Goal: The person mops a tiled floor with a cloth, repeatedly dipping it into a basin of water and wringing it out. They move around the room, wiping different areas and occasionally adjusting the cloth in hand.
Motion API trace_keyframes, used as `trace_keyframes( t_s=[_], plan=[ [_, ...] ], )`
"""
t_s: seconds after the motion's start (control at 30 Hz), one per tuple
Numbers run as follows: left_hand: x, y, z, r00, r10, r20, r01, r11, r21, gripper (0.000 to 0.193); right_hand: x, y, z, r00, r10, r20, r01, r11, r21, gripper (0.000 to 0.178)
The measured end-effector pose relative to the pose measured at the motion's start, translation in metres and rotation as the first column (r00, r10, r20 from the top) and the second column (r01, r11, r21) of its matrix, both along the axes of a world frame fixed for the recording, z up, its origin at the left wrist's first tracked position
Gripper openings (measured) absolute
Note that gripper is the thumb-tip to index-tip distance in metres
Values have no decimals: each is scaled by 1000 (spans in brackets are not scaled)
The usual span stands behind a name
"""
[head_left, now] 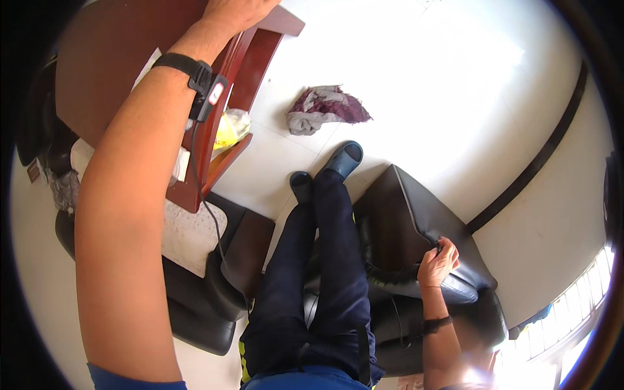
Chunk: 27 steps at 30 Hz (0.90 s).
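My left hand (pixel 244 9) reaches to the top edge of the view, over the corner of a dark red wooden table (pixel 117 58). Its fingers are cut off by the frame. A strap with a small device (pixel 207 97) is round that wrist. My right hand (pixel 440 262) is at the arm of a black leather sofa (pixel 396 214), fingers curled in. A dark bit shows at its fingertips, and I cannot make out what they hold. A crumpled grey and purple cloth (pixel 325 107) lies on the floor ahead of my feet, apart from both hands.
A yellow and white plastic bag (pixel 229 130) sits on the table's lower shelf. Below it, a black seat (pixel 201 325) with a pale cover (pixel 188 237) stands on my left. A thin cable (pixel 211 214) hangs from my left wrist device. A white wall (pixel 526 260) rises on the right.
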<state>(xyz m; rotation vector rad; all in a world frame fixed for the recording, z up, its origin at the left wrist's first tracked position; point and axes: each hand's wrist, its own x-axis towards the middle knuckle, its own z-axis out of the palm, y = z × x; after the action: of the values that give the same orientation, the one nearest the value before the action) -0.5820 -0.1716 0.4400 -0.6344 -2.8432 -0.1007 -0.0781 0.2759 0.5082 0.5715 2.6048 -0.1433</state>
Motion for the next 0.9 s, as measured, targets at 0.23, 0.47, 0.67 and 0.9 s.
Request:
trace_keyframes(
  t_s=[0.23,0.47,0.67,0.9],
  plan=[
    [173,74,-2,968,-97,230,-76,764,641,39,15,9,-19,997,-53,-58,55,998,34,26],
    [380,56,-191,139,291,947,-845,533,-39,68,18,10,-24,993,-87,-79,90,996,28,29],
    [367,68,-321,596,549,586,-738,662,130,86,27,20,-27,964,-233,-130,203,957,-206,27],
    [364,55,-388,618,504,603,-605,795,-44,16,42,41,-28,953,-295,-73,275,939,-209,32]
  ],
)
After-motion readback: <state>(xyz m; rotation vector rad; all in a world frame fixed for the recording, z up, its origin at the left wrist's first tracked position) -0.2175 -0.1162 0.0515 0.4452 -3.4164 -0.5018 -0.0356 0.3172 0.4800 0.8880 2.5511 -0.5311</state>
